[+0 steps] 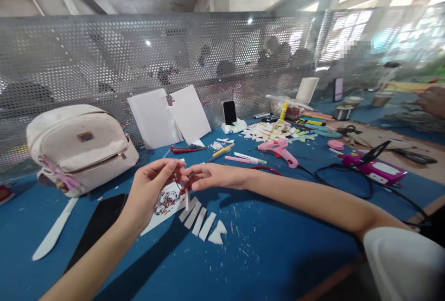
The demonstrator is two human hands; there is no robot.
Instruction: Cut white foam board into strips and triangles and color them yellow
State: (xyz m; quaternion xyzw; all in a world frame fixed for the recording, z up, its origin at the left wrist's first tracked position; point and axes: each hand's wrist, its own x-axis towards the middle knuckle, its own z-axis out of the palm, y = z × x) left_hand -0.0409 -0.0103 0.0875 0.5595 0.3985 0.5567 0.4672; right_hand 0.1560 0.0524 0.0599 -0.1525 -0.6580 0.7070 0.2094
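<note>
My left hand (153, 185) and my right hand (213, 176) meet fingertip to fingertip above the blue table. Both are closed in a pinch. A thin dark cord (177, 183) loops between the fingertips, and a narrow white strip (187, 200) hangs just under them; its upper end is partly hidden. Below lies a sheet of white paper (153, 227) bearing a pile of small multicoloured beads or sequins (168, 202). To its right, several cut white pieces (200, 221) lie in a row, with a notched tail-shaped piece (218, 233) at the end.
A cream backpack (83, 148) stands left, near a white knife-shaped piece (55, 231) and a dark flat object (99, 222). Behind my hands are a red-handled cutter (184, 149), markers (243, 158) and a pink glue gun (280, 150). Its cable trails right past a purple box (375, 169).
</note>
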